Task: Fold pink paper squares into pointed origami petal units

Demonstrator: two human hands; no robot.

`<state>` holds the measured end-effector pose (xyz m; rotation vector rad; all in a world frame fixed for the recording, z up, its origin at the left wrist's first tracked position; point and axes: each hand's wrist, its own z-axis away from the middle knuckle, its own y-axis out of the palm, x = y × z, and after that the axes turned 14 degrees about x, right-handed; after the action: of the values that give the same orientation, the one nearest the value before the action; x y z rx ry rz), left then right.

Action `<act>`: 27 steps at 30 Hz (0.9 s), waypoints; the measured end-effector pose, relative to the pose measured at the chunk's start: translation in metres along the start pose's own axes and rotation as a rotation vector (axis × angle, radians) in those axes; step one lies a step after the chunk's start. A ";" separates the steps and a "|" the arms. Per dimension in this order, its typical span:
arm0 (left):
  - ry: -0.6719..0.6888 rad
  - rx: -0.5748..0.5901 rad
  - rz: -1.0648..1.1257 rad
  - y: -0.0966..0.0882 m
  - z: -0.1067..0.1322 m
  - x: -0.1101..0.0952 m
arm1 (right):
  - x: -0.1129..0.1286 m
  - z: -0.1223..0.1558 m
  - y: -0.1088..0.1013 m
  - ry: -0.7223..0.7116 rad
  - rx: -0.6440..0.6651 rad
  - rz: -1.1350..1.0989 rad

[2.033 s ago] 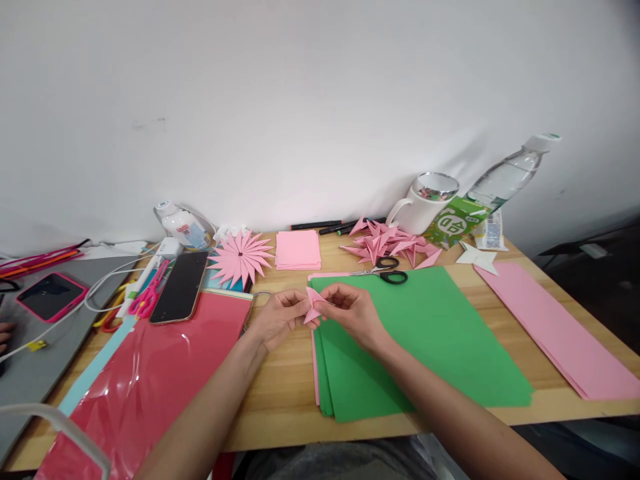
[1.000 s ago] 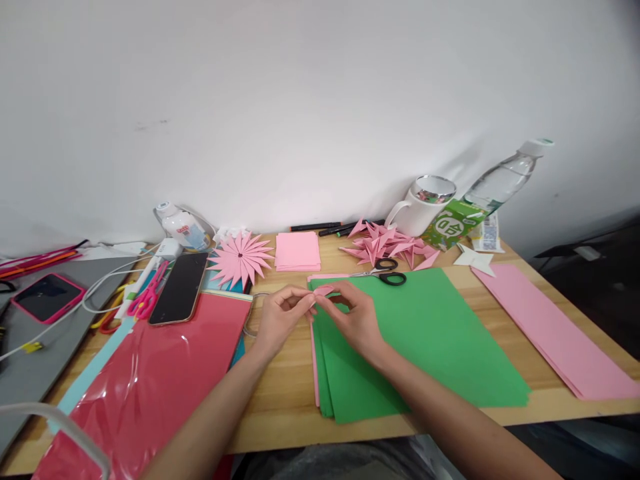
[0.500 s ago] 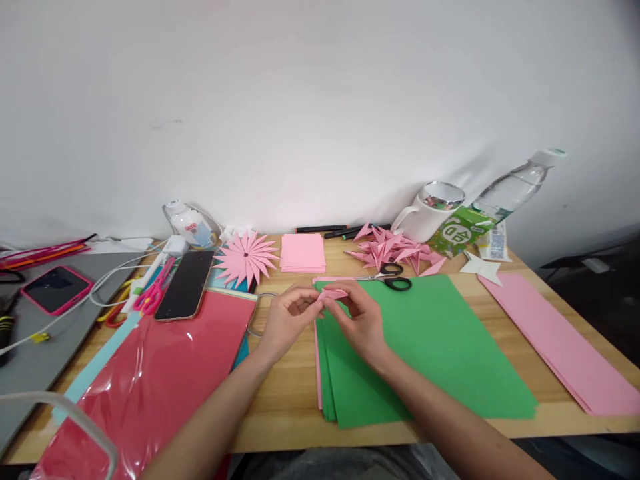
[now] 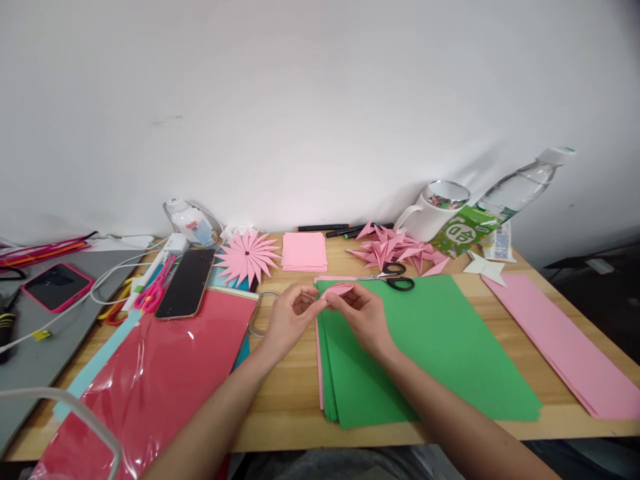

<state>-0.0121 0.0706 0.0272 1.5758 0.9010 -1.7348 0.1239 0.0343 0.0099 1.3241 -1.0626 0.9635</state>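
Observation:
My left hand [image 4: 289,317] and my right hand [image 4: 364,315] meet above the near left corner of a stack of green paper sheets [image 4: 430,347]. Both pinch a small folded pink paper piece [image 4: 338,289] between their fingertips. A finished pink paper flower [image 4: 247,256] lies behind the left hand, beside a pile of pink square sheets [image 4: 304,252]. Several folded pink petals [image 4: 395,248] lie behind the green sheets, with black-handled scissors [image 4: 395,280] in front of them.
Red glossy paper [image 4: 150,387] covers the near left of the wooden table [image 4: 285,400]. A black phone [image 4: 187,283], pink scissors [image 4: 153,291], a white mug [image 4: 434,211], a water bottle [image 4: 520,187], a green carton [image 4: 462,231] and long pink sheets [image 4: 565,340] stand around.
The pink piece, earlier held upright as a pointed triangle, now lies flatter between both hands' fingertips. The hands stayed in place; the camera shifted slightly.

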 end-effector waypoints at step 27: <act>-0.304 0.274 0.442 -0.008 0.000 -0.001 | -0.001 -0.004 -0.008 0.109 0.028 -0.070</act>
<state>-0.0188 0.0756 0.0288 1.4792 0.1531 -1.7508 0.1318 0.0382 0.0072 1.3076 -0.9168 0.9899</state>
